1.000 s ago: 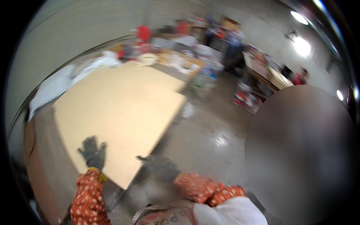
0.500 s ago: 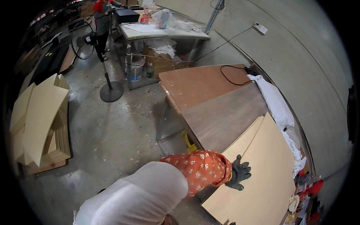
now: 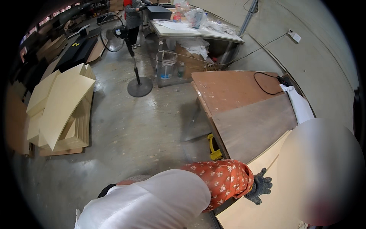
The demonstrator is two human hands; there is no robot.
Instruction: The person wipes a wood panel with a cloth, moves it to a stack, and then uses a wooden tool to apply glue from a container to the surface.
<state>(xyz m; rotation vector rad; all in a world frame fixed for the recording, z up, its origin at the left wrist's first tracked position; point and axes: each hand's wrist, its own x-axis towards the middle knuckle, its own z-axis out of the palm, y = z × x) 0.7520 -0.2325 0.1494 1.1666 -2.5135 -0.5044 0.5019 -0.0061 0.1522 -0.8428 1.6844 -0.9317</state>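
Observation:
My left hand (image 3: 260,187), in a dark grey knitted glove, lies flat with fingers spread on a large pale wooden sheet (image 3: 246,214). An orange floral sleeve (image 3: 223,181) covers that forearm, below a white upper sleeve (image 3: 152,202). A narrow strip of another pale sheet shows along the far left edge. The sheets rest on a worktable topped with a grey-brown board (image 3: 255,122) and a reddish-brown board (image 3: 236,89). A large blurred patch hides the right part of the pale sheet. My right hand is out of sight.
A stack of pale panels (image 3: 65,110) stands on the floor at left. A pedestal fan (image 3: 140,87) stands ahead, near a cluttered white-topped table (image 3: 190,32) and a co-worker (image 3: 133,19). A black cable (image 3: 263,92) loops over the worktable; something yellow (image 3: 214,147) sits beneath it.
The view has swung left, so everything sits further right in the picture. A blurred patch now covers the right side. My left hand stays flat on the sheet.

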